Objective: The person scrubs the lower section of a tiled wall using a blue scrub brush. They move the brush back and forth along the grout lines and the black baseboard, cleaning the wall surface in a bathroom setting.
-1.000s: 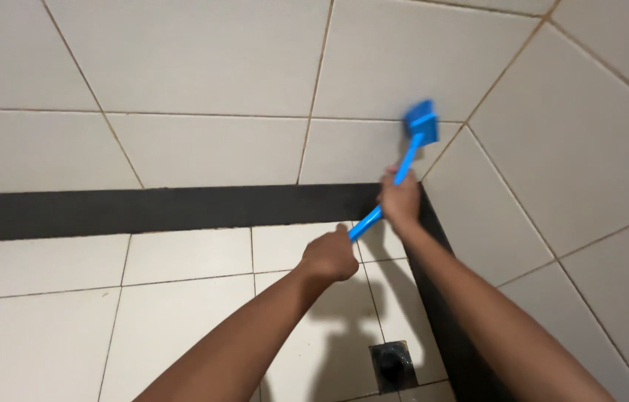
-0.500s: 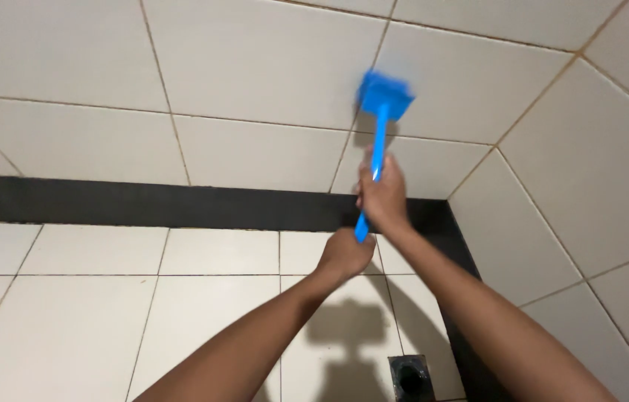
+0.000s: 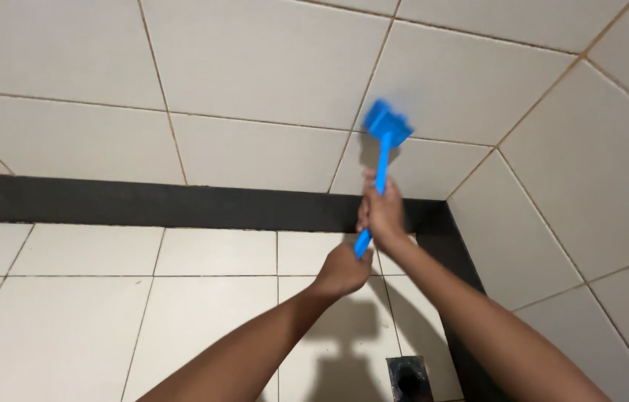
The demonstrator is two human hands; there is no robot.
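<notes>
- The right hand [image 3: 383,212] is wrapped tight around the middle of the blue brush [image 3: 381,160]. Its fingers are closed on the thin blue handle.
- The left hand [image 3: 342,269] sits lower down, at the bottom end of the same handle. Its fingers are curled shut around that end.
- The brush points up. Its blue head is at the top and presses on the white wall tiles [image 3: 255,67], close to where grout lines meet.
- The brush head looks a bit blurry, so its bristles cannot be seen well.
- A black band of tile [image 3: 143,202] runs along the bottom of the wall, just under the hands. It turns at the corner and goes down the right side.
- Below the band is the white floor [image 3: 69,320], made of big square tiles.
- A small dark square drain [image 3: 406,376] sits in the floor near the corner, between the two arms. What is inside it cannot be seen.
- The shadow of the arms and brush falls on the floor tiles beside the drain.
</notes>
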